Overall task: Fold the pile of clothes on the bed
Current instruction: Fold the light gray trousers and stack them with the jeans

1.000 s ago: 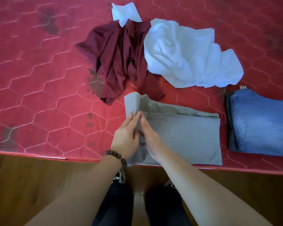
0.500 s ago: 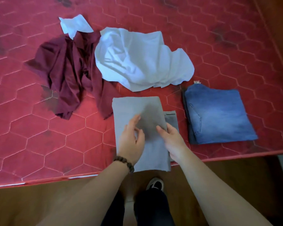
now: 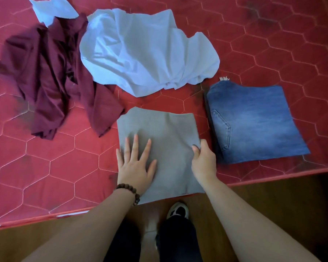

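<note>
Seen from the head camera, looking down: a red quilted mattress (image 3: pixel 46 167) with clothes on it. At its near edge lies a folded grey garment (image 3: pixel 165 133). The left hand (image 3: pixel 135 165), with a bead bracelet (image 3: pixel 130 190) at the wrist, lies flat on the grey cloth, fingers spread straight. The right hand (image 3: pixel 203 161) pinches the garment's right edge, fingers curled round it. Just right of it sit folded blue jeans (image 3: pixel 253 121). Further back lie a crumpled white shirt (image 3: pixel 146 52) and, to its left, a crumpled maroon garment (image 3: pixel 51 76). Below, a wooden floor (image 3: pixel 272 205) and one shoe (image 3: pixel 178 209).
</note>
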